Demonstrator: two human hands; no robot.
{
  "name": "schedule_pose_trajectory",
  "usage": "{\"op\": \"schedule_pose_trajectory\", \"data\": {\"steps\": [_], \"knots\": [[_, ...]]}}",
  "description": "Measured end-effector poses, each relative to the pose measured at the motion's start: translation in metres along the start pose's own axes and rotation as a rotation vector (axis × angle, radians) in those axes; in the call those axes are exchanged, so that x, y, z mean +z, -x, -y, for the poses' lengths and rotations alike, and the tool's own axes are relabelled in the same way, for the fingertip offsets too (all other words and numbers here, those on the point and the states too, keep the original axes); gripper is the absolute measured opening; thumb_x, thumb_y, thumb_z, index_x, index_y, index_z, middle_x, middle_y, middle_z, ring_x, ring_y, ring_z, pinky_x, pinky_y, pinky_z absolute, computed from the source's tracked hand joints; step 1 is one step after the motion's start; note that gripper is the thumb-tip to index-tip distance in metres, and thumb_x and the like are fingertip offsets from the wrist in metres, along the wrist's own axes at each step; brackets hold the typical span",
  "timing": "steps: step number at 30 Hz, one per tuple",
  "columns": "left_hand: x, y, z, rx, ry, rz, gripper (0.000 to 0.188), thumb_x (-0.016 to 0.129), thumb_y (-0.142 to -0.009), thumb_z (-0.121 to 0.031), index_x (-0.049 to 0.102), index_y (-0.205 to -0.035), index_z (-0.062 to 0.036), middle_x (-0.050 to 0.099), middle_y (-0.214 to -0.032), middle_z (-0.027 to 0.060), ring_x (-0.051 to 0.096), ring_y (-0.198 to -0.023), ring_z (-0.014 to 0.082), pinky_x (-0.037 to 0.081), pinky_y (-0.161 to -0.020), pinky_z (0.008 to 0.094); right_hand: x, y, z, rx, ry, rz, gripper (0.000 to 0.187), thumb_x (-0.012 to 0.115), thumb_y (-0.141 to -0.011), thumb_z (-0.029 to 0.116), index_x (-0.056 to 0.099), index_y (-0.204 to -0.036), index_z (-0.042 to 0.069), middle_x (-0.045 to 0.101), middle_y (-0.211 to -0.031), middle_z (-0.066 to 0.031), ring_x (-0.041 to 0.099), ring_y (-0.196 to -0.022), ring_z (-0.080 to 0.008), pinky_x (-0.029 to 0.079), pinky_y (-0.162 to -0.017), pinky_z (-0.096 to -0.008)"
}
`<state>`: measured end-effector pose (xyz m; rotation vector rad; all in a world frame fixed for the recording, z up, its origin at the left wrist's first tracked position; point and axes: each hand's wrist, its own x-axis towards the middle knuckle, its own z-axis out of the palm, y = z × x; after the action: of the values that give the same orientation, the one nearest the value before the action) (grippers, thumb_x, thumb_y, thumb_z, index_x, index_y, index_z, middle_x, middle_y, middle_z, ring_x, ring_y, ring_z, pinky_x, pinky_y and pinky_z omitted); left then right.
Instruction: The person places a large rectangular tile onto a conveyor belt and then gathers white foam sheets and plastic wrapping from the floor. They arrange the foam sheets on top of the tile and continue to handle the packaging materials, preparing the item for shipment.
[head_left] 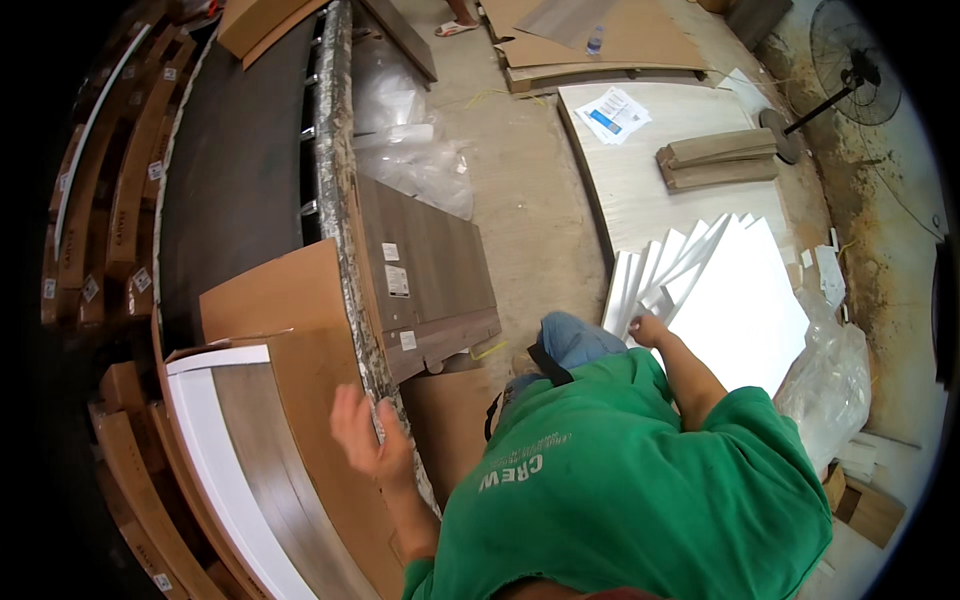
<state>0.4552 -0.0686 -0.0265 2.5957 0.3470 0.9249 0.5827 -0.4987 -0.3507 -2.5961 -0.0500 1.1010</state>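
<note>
1. Concrete floor (pixel 525 195) runs as a walkway between the conveyor's paint-flecked side rail (pixel 335 130) on the left and the near-white tabletop (pixel 620 185) on the right, narrowing toward the person's jeans (pixel 575 342).
2. Edges on the left: the rail borders a dark conveyor belt (pixel 240 170); wood-grain panels (pixel 425 250) lean along its floor side, jutting into the walkway, with clear plastic wrap (pixel 415 165) beyond them.
3. Edges on the right: the tabletop's dark left side faces the walkway; a bundle of wood-grain strips (pixel 720 160) and some printed sheets (pixel 612 115) lie on it, farther off than the white panels.
4. White panels (pixel 745 305) lie fanned at the tabletop's near end, their left edges stepped apart and the uppermost showing its broad face; a crumpled plastic bag (pixel 830 375) sits just to their right.
5. Right hand (pixel 650 330): fingers curled in at the white panels' left edges; whether they grip one or only touch, I cannot tell.
6. Left hand (pixel 372 435): fingers spread loosely and bare of any load, raised near the rail, beside an open carton (pixel 285 300) where a white strip (pixel 215 430) borders a wood-grain board (pixel 280 460).
</note>
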Motion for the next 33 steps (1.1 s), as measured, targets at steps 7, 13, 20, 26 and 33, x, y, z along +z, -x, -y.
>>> {"op": "schedule_pose_trajectory", "data": {"steps": [7,13,20,26,33], "knots": [[0.137,-0.024,0.019,0.004,0.321,0.403,0.016,0.067,-0.068,-0.007,0.061,-0.083,-0.0017,0.061,-0.094,0.0125,0.056,-0.091,0.0288,0.041,-0.082,0.0377,-0.094,-0.06,0.037,0.077,-0.295,-0.246,0.039,0.054,-0.076,0.037,0.064,-0.089,0.001,0.062,-0.086,-0.0195,0.058,-0.086,-0.0326,0.045,-0.079,-0.0357],[0.268,-0.074,0.033,-0.141,0.269,0.659,0.02,0.065,-0.073,-0.017,0.062,-0.088,-0.0053,0.061,-0.095,0.0126,0.057,-0.09,0.0266,0.042,-0.079,0.0361,-0.152,-0.187,0.01,0.35,-0.378,-0.208,0.052,0.052,-0.077,0.046,0.063,-0.082,-0.005,0.061,-0.078,-0.0224,0.06,-0.071,-0.032,0.047,-0.069,-0.037],[0.453,-0.165,0.003,-0.44,0.286,1.164,0.031,0.062,-0.077,-0.025,0.06,-0.097,-0.0026,0.061,-0.096,0.0143,0.058,-0.09,0.0263,0.044,-0.077,0.0318,-0.257,-0.383,0.006,0.365,-0.299,-0.35,0.063,0.049,-0.075,0.055,0.057,-0.053,-0.003,0.055,-0.052,-0.0187,0.059,-0.052,-0.0283,0.047,-0.056,-0.0373],[0.625,-0.213,-0.032,-0.459,0.374,1.183,0.031,0.06,-0.077,-0.027,0.059,-0.097,-0.0032,0.059,-0.095,0.0139,0.058,-0.083,0.0293,0.045,-0.072,0.0345,-0.374,-0.535,0.03,0.424,-0.409,-0.419,0.055,0.054,-0.073,0.051,0.064,-0.081,-0.003,0.061,-0.083,-0.0236,0.06,-0.083,-0.0333,0.046,-0.073,-0.0377],[0.772,-0.177,-0.025,0.086,0.208,1.343,0.031,0.061,-0.074,-0.024,0.058,-0.099,-0.004,0.044,-0.119,0.0187,0.036,-0.115,0.0339,0.028,-0.094,0.0462,-0.39,-0.731,-0.01,0.51,-0.425,-0.366,0.063,0.055,-0.071,0.052,0.06,-0.094,-0.006,0.059,-0.096,-0.0235,0.056,-0.094,-0.0334,0.044,-0.081,-0.0361]]}}
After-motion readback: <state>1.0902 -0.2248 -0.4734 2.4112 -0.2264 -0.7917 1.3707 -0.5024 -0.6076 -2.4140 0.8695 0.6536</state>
